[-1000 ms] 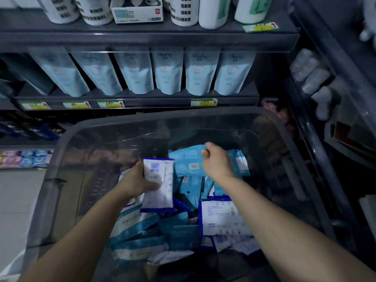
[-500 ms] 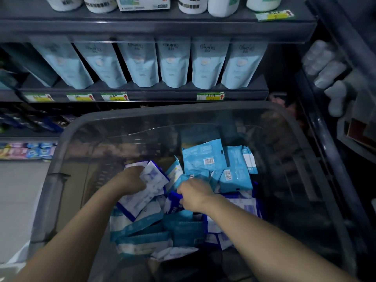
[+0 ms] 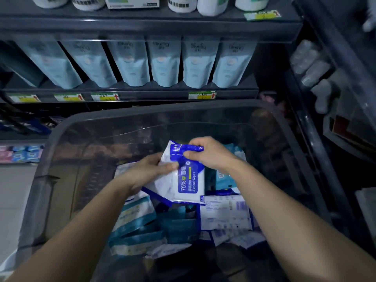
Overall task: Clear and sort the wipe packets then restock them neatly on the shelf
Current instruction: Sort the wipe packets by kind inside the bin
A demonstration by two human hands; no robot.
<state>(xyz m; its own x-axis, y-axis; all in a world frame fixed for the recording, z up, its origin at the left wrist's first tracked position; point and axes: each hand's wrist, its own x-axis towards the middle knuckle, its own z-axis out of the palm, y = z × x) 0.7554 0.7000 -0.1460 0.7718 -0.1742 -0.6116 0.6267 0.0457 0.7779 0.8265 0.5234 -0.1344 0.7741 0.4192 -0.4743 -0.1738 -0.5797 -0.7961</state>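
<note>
Head view: left grip point(image 3: 146, 174) and right grip point(image 3: 211, 153) clasp a flat blue-and-white wipe packet point(image 3: 189, 184) over a clear plastic bin point(image 3: 162, 110) before dark metal shelves point(image 3: 142, 94).

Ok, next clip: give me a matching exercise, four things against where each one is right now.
1 alcohol wipes packet
2 pale blue pouches
3 price tags
4 teal-striped packets

A along the shelf front edge
B lying in the bin, lower left
C gripped by left hand and right hand
D standing in a row on the shelf

Pairs: 1-C, 2-D, 3-A, 4-B.
</note>
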